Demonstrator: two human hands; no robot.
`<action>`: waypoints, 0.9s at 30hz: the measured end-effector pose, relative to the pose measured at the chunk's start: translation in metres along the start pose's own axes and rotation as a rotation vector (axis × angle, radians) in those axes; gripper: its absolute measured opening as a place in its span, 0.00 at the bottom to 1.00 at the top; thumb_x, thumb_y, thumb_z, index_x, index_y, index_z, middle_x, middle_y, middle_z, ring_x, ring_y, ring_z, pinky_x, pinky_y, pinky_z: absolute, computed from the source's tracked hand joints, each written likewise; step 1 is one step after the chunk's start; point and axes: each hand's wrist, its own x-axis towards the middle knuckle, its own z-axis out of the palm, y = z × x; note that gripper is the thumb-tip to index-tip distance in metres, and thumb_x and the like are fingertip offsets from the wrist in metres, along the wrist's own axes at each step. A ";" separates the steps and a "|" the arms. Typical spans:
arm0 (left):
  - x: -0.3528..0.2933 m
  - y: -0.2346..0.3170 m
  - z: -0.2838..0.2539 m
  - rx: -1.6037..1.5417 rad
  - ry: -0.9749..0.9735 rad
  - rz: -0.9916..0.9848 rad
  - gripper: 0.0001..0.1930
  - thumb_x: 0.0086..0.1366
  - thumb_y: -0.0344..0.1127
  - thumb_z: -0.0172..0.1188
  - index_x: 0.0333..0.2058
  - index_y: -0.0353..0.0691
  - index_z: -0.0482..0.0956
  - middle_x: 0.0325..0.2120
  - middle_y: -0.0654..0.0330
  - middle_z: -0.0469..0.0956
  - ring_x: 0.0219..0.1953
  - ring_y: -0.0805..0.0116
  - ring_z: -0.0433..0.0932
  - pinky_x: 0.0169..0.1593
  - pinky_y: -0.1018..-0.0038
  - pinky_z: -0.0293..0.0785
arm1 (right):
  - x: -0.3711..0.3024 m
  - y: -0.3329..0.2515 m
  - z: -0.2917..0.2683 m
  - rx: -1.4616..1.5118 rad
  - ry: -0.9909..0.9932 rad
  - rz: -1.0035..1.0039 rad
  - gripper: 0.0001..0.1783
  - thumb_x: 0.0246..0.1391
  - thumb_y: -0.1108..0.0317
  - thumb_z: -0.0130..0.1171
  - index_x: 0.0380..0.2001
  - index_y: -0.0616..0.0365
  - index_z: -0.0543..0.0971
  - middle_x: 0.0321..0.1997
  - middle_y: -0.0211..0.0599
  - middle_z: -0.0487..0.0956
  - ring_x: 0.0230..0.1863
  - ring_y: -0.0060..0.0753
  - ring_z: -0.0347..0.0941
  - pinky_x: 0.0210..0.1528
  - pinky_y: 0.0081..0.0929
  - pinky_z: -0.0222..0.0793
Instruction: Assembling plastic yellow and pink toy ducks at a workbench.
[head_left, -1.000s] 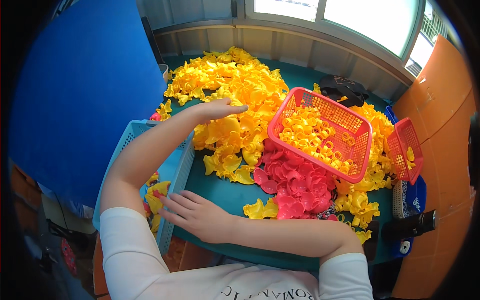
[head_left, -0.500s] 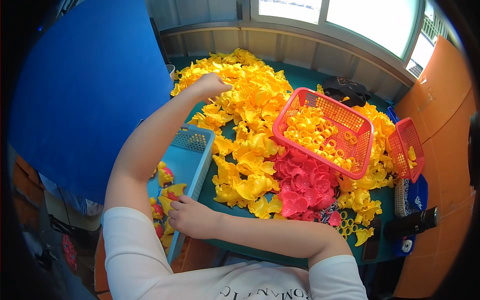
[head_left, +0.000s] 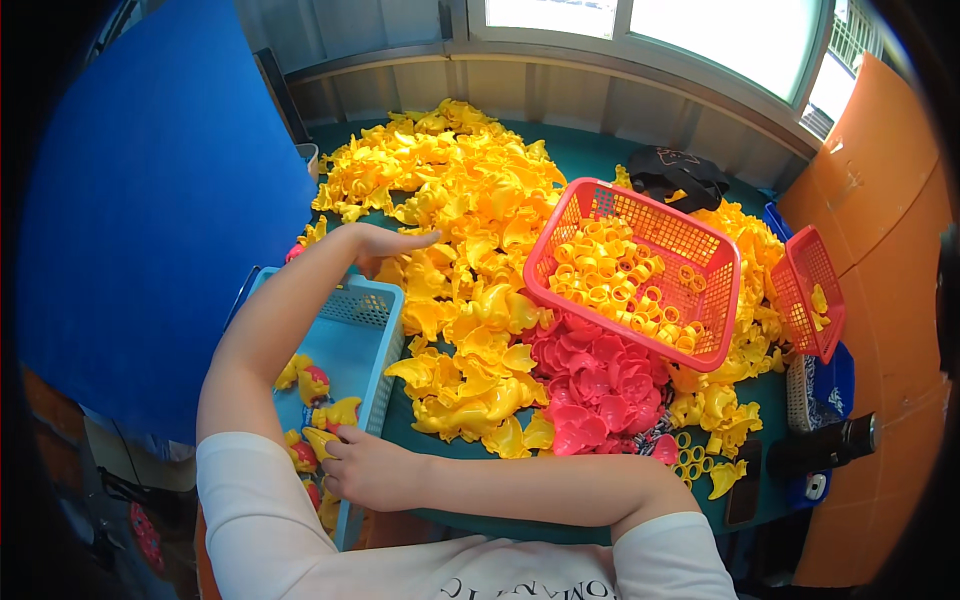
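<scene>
My left hand [head_left: 392,246] is stretched over the near left side of a big heap of curved yellow plastic pieces [head_left: 470,180]. Its fingers look straight, and nothing shows in them. Below it, my right hand [head_left: 372,470] rests at the near rim of a light blue basket [head_left: 385,375]. Its curled fingers are closed on a yellow plastic piece [head_left: 319,442], partly hidden by them. Inside that basket lie several joined yellow-and-pink pieces [head_left: 314,384], partly covered by my left arm.
A red basket [head_left: 632,272] of yellow rings stands on the heap, with pink cup-shaped pieces [head_left: 600,385] before it. To the right are a smaller red basket [head_left: 808,295], a black bottle [head_left: 822,447] and a phone [head_left: 743,485]. A blue panel [head_left: 160,220] rises at left.
My left hand has come down from the heap toward the blue basket, and its fingers have gone from curled to straight. The right hand stays by the basket rim. The view has shifted slightly.
</scene>
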 end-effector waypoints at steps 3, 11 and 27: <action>-0.002 0.026 0.006 0.065 -0.165 0.086 0.60 0.46 0.86 0.39 0.69 0.49 0.45 0.67 0.40 0.47 0.56 0.40 0.68 0.53 0.49 0.70 | 0.001 0.000 -0.002 -0.008 -0.003 0.006 0.08 0.47 0.63 0.58 0.29 0.52 0.81 0.33 0.27 0.76 0.45 0.30 0.68 0.54 0.32 0.57; -0.053 0.078 0.073 0.148 -0.190 0.148 0.47 0.56 0.65 0.60 0.64 0.37 0.56 0.56 0.33 0.61 0.45 0.44 0.78 0.43 0.60 0.82 | 0.000 0.016 -0.007 -0.021 0.053 0.024 0.15 0.39 0.55 0.65 0.30 0.49 0.81 0.34 0.26 0.75 0.46 0.32 0.68 0.54 0.33 0.56; -0.212 0.031 0.106 -0.091 0.434 0.568 0.23 0.66 0.51 0.56 0.50 0.40 0.77 0.42 0.57 0.80 0.42 0.66 0.79 0.46 0.72 0.76 | -0.021 0.052 -0.039 -0.100 -0.131 0.239 0.17 0.41 0.55 0.68 0.36 0.48 0.82 0.37 0.27 0.77 0.49 0.33 0.69 0.55 0.32 0.60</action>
